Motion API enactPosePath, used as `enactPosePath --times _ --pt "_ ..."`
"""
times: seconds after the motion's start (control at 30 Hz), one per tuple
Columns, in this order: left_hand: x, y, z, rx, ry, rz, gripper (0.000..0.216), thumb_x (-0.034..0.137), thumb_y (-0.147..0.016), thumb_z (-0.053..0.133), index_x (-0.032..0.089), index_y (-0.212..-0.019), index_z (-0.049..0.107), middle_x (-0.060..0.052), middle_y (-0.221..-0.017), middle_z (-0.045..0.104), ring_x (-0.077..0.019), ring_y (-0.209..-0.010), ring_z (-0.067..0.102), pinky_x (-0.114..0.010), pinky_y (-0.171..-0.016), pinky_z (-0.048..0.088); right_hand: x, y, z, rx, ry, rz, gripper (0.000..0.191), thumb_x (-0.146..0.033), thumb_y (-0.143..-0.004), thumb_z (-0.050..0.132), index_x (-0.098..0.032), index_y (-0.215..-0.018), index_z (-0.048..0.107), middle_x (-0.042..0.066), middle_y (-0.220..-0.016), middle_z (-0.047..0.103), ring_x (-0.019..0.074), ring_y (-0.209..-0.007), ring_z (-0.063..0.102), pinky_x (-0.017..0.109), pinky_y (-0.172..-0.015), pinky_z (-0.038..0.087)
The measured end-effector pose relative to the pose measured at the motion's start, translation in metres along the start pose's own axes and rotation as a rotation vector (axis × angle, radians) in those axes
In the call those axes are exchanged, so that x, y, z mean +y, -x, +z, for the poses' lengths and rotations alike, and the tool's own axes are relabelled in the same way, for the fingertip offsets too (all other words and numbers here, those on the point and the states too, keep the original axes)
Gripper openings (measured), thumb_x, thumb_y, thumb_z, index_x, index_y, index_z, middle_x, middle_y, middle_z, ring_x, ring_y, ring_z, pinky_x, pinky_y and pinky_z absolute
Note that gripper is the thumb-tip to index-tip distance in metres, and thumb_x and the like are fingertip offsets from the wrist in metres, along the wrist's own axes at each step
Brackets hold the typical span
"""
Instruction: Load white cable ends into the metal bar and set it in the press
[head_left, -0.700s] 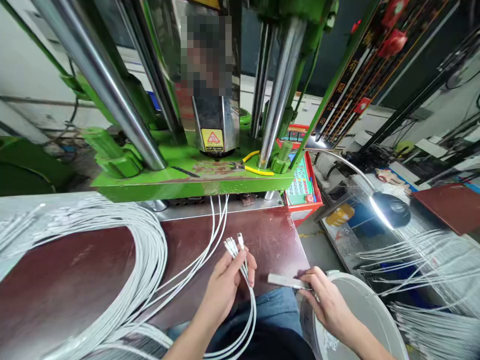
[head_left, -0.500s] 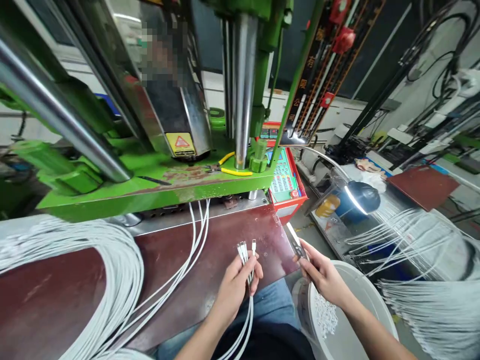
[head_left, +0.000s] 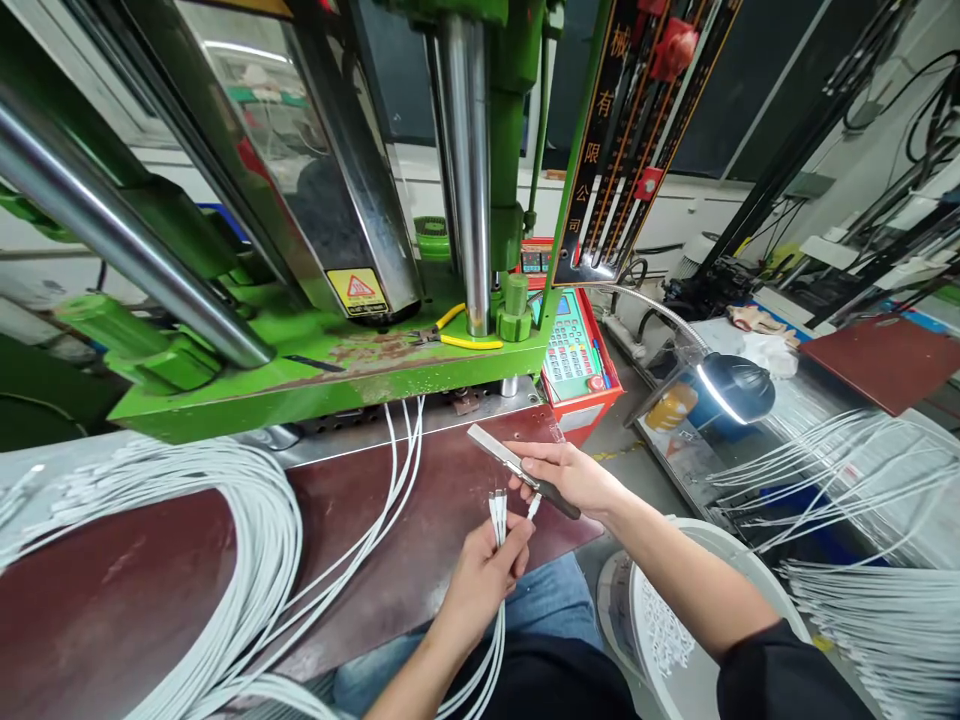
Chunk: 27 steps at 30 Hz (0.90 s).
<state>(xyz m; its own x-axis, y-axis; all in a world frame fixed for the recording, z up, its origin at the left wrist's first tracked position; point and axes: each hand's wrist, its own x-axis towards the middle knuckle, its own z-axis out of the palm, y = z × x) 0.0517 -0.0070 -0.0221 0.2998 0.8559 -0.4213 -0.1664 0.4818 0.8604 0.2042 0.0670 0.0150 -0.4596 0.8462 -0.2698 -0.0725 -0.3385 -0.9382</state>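
Note:
My left hand is closed around a few white cables, their small plugs with metal tips pointing up. One plug leans apart to the right, between my two hands. Just above them, my right hand grips a knife with a flat pale blade and a dark handle. The blade points up and left, over the plugs. Whether it touches one of them I cannot tell.
A green press stands ahead, pliers with yellow handles on its ledge. Cables run from beneath it over the brown tabletop. A thick cable coil lies left. At right are a white bucket with small white pieces and a control box.
My right hand has come left from above the bucket, bringing the knife over the plugs in my left hand. The left hand still holds the cables. The view has shifted slightly.

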Motion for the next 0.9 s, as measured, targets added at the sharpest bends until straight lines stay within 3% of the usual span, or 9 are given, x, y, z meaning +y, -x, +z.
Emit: enactPosePath --times 0.43,0.53,0.63,0.73,0.8,0.9 --pt "-0.006 -0.005 0.005 0.051 -0.049 0.025 0.039 0.053 -0.078 0.064 0.018 -0.069 0.050 0.008 -0.048 0.041 -0.0040 -0.036 0.025 -0.019 -0.038 0.016 0.000 0.006 0.005 0.040 0.160 -0.031 0.043 -0.021 -0.090 0.052 -0.014 -0.132 0.056 0.002 -0.078 0.064 0.0111 -0.065 0.054 0.026 -0.065 0.045" --pt "-0.005 -0.003 0.004 0.038 -0.059 0.031 0.039 0.053 -0.078 0.063 0.017 -0.068 0.053 0.005 -0.050 0.048 -0.0048 -0.035 0.030 -0.020 -0.038 0.022 0.000 0.005 0.006 0.014 0.193 -0.038 0.041 -0.019 -0.090 0.051 -0.014 -0.130 0.058 0.001 -0.075 0.063 0.0114 -0.065 0.055 0.025 -0.065 0.045" --pt "-0.001 0.001 0.001 0.061 -0.038 0.066 0.035 0.050 -0.080 0.064 0.015 -0.077 0.059 -0.001 -0.065 0.061 -0.0098 -0.051 0.051 -0.022 -0.052 0.041 0.001 0.002 0.003 0.001 0.197 -0.036 0.041 -0.020 -0.091 0.050 -0.012 -0.131 0.057 0.002 -0.074 0.063 0.0114 -0.064 0.055 0.026 -0.065 0.046" --pt "0.007 0.004 -0.002 0.162 0.018 0.120 0.031 0.045 -0.078 0.068 0.015 -0.082 0.064 -0.003 -0.076 0.064 -0.0129 -0.071 0.057 -0.024 -0.071 0.046 0.003 -0.001 -0.003 0.003 0.189 -0.038 0.044 -0.023 -0.090 0.052 -0.012 -0.132 0.056 0.003 -0.078 0.064 0.0110 -0.064 0.055 0.027 -0.066 0.047" --pt "0.013 0.006 -0.003 0.186 0.091 0.111 0.032 0.044 -0.077 0.070 0.014 -0.088 0.066 -0.003 -0.075 0.064 -0.0118 -0.067 0.055 -0.023 -0.068 0.045 0.004 -0.002 -0.008 0.004 0.182 -0.041 0.045 -0.027 -0.089 0.055 -0.012 -0.131 0.056 0.003 -0.079 0.065 0.0110 -0.064 0.056 0.027 -0.066 0.047" --pt "0.022 0.009 -0.003 0.121 0.204 0.062 0.036 0.043 -0.076 0.071 0.013 -0.095 0.063 0.000 -0.066 0.061 -0.0089 -0.052 0.047 -0.022 -0.053 0.040 0.003 -0.004 -0.012 -0.007 0.168 -0.038 0.046 -0.032 -0.087 0.058 -0.013 -0.129 0.058 0.003 -0.078 0.065 0.0110 -0.063 0.056 0.026 -0.065 0.047"
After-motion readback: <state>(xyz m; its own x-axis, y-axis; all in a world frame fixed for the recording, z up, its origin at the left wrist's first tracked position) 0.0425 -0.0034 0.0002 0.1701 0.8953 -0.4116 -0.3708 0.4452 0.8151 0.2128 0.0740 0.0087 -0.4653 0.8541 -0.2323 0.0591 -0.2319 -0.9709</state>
